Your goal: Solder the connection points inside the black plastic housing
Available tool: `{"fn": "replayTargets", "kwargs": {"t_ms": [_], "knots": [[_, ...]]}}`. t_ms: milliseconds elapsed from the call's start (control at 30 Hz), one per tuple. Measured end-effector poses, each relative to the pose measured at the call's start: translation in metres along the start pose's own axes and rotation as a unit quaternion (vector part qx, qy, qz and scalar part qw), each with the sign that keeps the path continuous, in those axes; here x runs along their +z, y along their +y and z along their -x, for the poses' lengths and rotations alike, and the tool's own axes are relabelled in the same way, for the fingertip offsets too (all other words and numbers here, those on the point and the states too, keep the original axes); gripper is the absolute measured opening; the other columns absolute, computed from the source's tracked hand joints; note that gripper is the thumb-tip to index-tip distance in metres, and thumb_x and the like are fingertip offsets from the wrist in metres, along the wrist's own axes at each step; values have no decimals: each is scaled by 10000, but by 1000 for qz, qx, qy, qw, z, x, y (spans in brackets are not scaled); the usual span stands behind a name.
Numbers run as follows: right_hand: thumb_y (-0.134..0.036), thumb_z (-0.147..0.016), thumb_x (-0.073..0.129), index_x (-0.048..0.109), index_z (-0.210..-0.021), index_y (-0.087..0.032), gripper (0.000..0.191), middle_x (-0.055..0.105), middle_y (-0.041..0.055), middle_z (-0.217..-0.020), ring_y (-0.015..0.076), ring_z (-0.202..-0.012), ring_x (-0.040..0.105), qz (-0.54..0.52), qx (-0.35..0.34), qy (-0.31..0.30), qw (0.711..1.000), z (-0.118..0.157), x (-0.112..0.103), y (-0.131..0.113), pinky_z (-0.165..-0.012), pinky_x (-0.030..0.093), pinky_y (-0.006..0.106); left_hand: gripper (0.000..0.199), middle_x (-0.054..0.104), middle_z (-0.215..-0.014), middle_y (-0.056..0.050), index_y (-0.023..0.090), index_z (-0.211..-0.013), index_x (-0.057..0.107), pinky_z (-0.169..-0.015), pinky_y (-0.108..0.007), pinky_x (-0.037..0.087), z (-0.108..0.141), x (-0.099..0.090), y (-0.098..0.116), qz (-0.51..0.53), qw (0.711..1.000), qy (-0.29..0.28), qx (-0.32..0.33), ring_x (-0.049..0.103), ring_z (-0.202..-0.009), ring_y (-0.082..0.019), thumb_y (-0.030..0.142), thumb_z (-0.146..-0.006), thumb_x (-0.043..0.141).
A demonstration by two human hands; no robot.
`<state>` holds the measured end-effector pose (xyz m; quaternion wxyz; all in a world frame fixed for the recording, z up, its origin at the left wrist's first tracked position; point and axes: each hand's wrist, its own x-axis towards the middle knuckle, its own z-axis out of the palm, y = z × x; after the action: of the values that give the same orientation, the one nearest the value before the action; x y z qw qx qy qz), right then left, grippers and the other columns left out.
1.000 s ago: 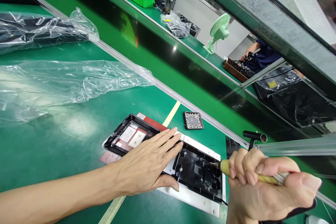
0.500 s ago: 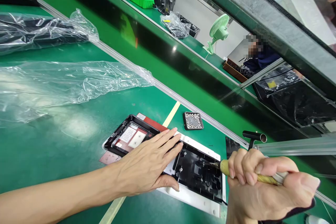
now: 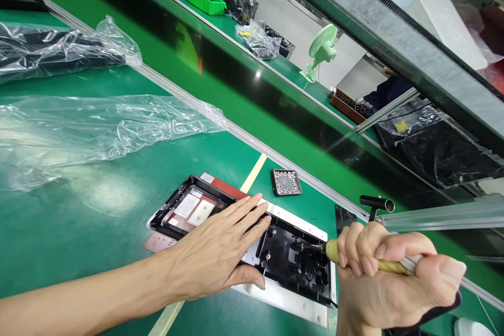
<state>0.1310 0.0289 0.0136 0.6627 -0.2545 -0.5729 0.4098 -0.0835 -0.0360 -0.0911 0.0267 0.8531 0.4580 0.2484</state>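
Note:
A black plastic housing [image 3: 287, 244] lies in a white fixture [image 3: 281, 296] on the green bench, with small metal screws or posts inside it. My left hand [image 3: 220, 249] rests flat across the housing's middle, fingers stretched out, hiding that part. My right hand [image 3: 394, 268] is wrapped in a fist round a yellow-handled tool with a thin metal tip [image 3: 332, 250], its thumb at the handle's rear end. The tip reaches into the right part of the housing; its exact contact cannot be made out. Past my left hand, a black frame [image 3: 173, 205] shows a labelled panel.
A small black tray [image 3: 286, 182] of screws sits behind the housing. Clear plastic bags [image 3: 98, 126] lie at left. A metal rail [image 3: 252, 142] borders the bench, and a black tube [image 3: 377, 203] projects near my right hand. Beyond are a green fan [image 3: 323, 50] and a person's dark sleeve [image 3: 388, 89].
The view has shifted slightly, so the scene sits a little further left. Both hands keep the same pose, with the tool tip still inside the housing.

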Motion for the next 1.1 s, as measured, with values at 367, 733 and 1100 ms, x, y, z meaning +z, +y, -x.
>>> {"fn": "replayTargets", "kwargs": {"t_ms": [367, 733, 1100], "knots": [[-375, -984, 380, 558, -652, -190, 420, 441, -47, -431, 92, -324, 357, 6, -5, -3, 1000, 1, 0, -1, -311, 388, 225, 916, 438, -1558, -232, 63, -1481, 492, -1190, -535, 386, -3, -4, 2, -9, 1000, -4, 5, 297, -1520, -404, 795, -942, 380], [-371, -957, 413, 558, -643, -190, 390, 431, -50, -425, 87, -320, 352, -6, 5, 5, 1000, -1, 1, -1, -314, 382, 216, 912, 422, -1573, -216, 85, -1503, 472, -1198, -541, 379, -1, -3, 1, 0, 1000, -7, -2, 284, -1527, -399, 797, -941, 374], [-390, -960, 401, 561, -648, -192, 402, 434, -46, -425, 90, -328, 351, -1, 9, -4, 1000, -1, 2, -2, -319, 388, 222, 924, 446, -1548, -243, 64, -1480, 490, -1185, -551, 396, -2, -3, 1, -1, 1000, -8, 3, 288, -1523, -412, 801, -934, 385]]}}
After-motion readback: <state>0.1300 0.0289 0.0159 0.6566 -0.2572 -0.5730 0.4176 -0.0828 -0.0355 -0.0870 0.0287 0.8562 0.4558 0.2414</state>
